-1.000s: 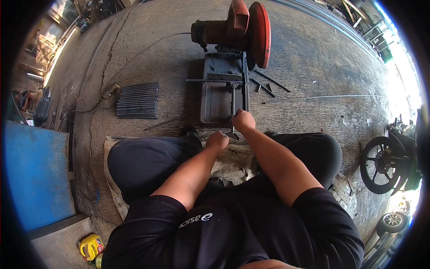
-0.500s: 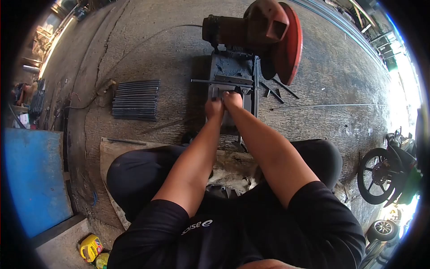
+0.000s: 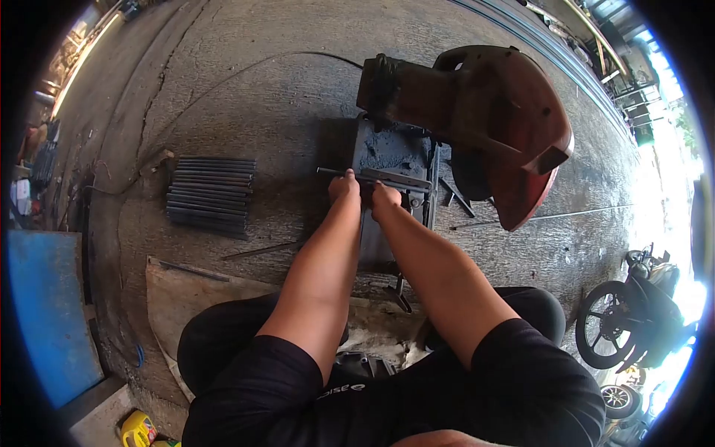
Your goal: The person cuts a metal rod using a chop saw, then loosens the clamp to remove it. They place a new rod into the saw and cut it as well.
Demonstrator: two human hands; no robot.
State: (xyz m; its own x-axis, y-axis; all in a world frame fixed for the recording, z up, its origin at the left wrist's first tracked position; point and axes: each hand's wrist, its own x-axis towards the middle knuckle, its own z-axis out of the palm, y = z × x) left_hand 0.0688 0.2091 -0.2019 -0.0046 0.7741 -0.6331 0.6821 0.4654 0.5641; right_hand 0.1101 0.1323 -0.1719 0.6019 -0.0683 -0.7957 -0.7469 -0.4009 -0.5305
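Note:
A cut-off saw with a worn red guard [image 3: 514,119] stands on the floor in front of me, its dark metal base [image 3: 391,149] toward me. A thin metal rod [image 3: 326,171] lies crosswise at the clamp jaw [image 3: 395,177] of the base, its left end sticking out. My left hand [image 3: 344,188] is closed on this rod, thumb up along it. Just right of it, my right hand [image 3: 385,200] is closed with its thumb at the jaw; what its fingers hold is hidden and I cannot tell. A clamp handle [image 3: 400,294] hangs at the near end of the base.
Several cut metal rods [image 3: 211,195] lie in a neat row at left. Short offcuts [image 3: 458,197] and a long thin rod [image 3: 551,217] lie right of the saw. A motorcycle [image 3: 633,313] stands at far right, a blue panel [image 3: 52,305] at left. A cable [image 3: 246,71] runs behind the saw.
Both hands have moved forward from the near part of the clamp to the rod and jaw, and have drawn slightly apart. The saw head appears lower and farther right; the whole view has shifted.

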